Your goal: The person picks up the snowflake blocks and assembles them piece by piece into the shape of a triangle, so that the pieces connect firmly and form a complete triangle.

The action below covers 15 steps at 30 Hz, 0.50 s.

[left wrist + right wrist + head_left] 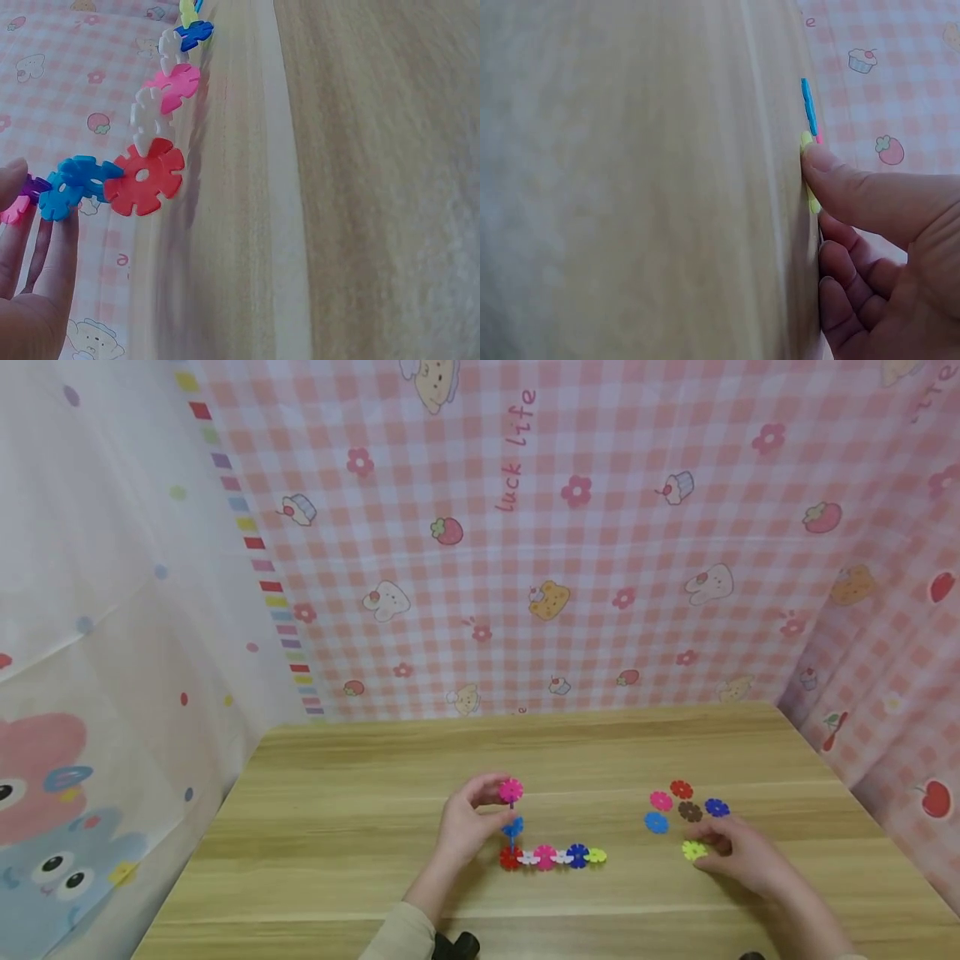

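Note:
A chain of interlocking snowflake discs stands in the head view in an L shape. Its bottom row runs from a red disc (pixel 511 858) through white, pink and dark blue ones to a yellow-green end. Above the red disc rises a column with a blue disc (pixel 61 196), a purple one (pixel 35 185) and a pink one (pixel 512 790) at the top. My left hand (pixel 471 820) holds this column between thumb and fingers. Farther right, my right hand (pixel 742 857) pinches a loose yellow-green snowflake disc (pixel 693 850) at the tabletop; its thumb covers part of it (pixel 807 140).
Beyond the right hand lie loose discs: red (pixel 681 789), pink (pixel 661 801), light blue (pixel 656 822), brown (pixel 689 812) and dark blue (pixel 717 807). The wooden table (pixel 360 777) meets a checked cloth (pixel 480 577) at the back. A black object (pixel 457 946) shows beside the left sleeve.

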Tool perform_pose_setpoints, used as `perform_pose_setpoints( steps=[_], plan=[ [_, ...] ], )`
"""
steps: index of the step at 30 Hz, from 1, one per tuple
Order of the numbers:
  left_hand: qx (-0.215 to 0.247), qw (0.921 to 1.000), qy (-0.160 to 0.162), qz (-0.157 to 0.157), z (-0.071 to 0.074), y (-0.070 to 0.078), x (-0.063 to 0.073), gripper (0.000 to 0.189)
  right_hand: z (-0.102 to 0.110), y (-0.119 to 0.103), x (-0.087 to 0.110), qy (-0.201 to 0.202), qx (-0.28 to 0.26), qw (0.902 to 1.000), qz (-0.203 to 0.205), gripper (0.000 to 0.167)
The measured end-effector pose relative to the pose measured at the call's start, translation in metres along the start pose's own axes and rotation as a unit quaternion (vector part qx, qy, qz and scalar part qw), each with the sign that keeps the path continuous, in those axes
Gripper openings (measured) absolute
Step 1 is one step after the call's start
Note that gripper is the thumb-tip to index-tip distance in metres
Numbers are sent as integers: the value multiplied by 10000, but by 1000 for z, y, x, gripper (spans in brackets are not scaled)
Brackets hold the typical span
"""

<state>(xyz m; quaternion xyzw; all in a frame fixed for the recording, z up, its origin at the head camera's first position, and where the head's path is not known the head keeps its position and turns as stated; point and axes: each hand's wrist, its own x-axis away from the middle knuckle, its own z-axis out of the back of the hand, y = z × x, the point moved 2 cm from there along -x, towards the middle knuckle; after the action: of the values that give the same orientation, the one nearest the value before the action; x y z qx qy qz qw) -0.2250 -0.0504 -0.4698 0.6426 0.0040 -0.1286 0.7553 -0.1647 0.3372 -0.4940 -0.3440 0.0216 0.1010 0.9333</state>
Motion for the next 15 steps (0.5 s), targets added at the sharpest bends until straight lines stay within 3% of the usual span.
perform_pose_setpoints(
  steps=[8, 15],
  plan=[
    [112, 9997, 186, -68, -2, 2, 0, 38, 1, 1, -3, -210, 29, 9996, -169, 32],
    [154, 9996, 240, 16, -2, 32, 11, 34, 0, 0, -3, -59, -94, 9998, -158, 30]
  ],
)
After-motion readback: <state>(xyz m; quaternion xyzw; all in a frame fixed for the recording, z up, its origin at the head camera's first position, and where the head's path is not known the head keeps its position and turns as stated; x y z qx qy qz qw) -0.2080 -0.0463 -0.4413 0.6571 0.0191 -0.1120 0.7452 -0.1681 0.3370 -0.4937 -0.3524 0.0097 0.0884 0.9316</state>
